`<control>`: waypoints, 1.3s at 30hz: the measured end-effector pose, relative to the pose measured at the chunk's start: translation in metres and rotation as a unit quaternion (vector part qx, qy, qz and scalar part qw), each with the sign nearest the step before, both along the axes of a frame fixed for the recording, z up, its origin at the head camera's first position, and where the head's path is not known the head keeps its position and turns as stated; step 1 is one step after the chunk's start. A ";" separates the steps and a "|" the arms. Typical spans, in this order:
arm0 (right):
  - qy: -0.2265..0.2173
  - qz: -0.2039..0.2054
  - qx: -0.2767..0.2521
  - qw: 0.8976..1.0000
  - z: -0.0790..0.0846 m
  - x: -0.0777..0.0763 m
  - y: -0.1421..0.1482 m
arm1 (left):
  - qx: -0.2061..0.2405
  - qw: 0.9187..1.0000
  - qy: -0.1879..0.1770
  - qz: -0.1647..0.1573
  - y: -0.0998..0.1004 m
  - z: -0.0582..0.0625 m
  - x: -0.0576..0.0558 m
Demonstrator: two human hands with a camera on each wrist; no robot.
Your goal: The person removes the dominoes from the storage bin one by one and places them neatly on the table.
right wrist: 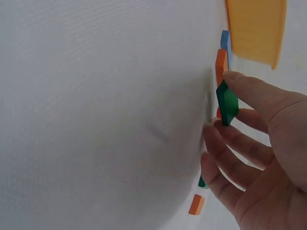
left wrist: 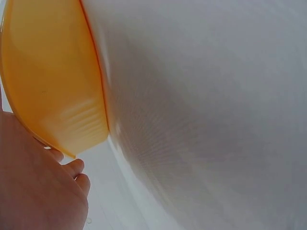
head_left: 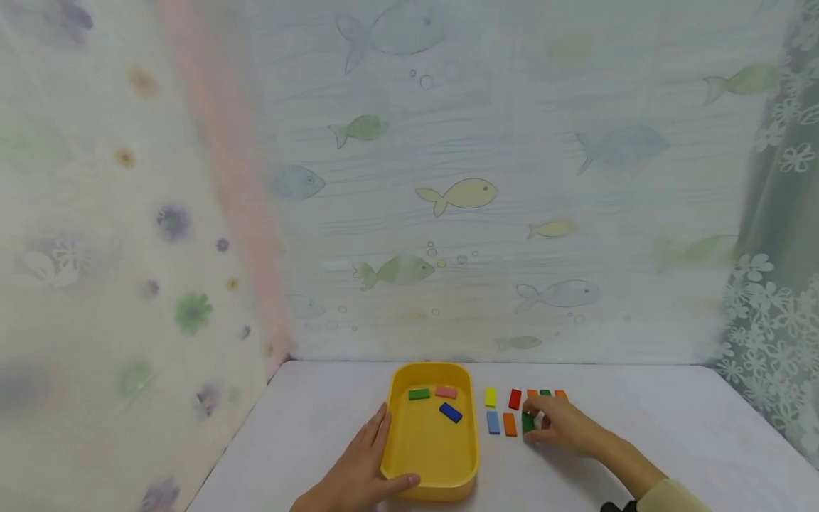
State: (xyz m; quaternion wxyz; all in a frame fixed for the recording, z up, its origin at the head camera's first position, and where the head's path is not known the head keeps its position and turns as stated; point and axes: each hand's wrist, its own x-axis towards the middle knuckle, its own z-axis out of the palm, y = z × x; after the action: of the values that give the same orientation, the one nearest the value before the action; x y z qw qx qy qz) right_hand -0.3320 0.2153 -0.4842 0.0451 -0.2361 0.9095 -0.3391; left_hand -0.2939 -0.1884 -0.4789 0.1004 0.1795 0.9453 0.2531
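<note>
My left hand (head_left: pixel 363 466) rests on the yellow tray (head_left: pixel 473 455) at its near left corner, fingers straight along the left side and thumb on the near rim. In the left wrist view, the fingertips (left wrist: pixel 74 167) touch the tray's edge. To the right of the tray, my right hand (head_left: pixel 566 427) pinches a green domino block (right wrist: pixel 228 103) between thumb and fingers. The right wrist view shows that block tilted, close to the table. Inside the tray lie a green block (head_left: pixel 419 394), a pink block (head_left: pixel 446 392) and a blue block (head_left: pixel 451 412).
Beside the tray lie yellow (head_left: pixel 490 397), red (head_left: pixel 515 399), light blue (head_left: pixel 493 422) and orange (head_left: pixel 509 424) blocks. Further orange (head_left: pixel 561 395) and green (head_left: pixel 545 392) ones are partly behind my right hand. A fish-patterned curtain (head_left: pixel 461 284) hangs behind the white table (head_left: pixel 301 405).
</note>
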 end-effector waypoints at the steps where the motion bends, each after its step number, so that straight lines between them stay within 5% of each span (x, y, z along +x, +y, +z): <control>1: 0.002 -0.003 0.004 1.000 0.000 0.000 0.000 | 0.001 1.000 0.000 0.001 0.000 0.000 0.000; 26: 0.002 -0.038 0.045 0.998 0.006 0.002 -0.004 | 0.009 1.000 -0.019 0.011 0.002 0.004 0.001; 39: 0.055 0.000 0.020 0.998 0.042 0.018 -0.030 | 0.009 1.000 -0.015 0.008 0.000 0.000 -0.001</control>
State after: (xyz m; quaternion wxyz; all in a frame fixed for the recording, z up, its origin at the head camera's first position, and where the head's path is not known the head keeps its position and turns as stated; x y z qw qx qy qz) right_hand -0.3139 0.1848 -0.4425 -0.0001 -0.2534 0.9172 -0.3073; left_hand -0.2953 -0.1888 -0.4793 0.1108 0.1689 0.9430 0.2646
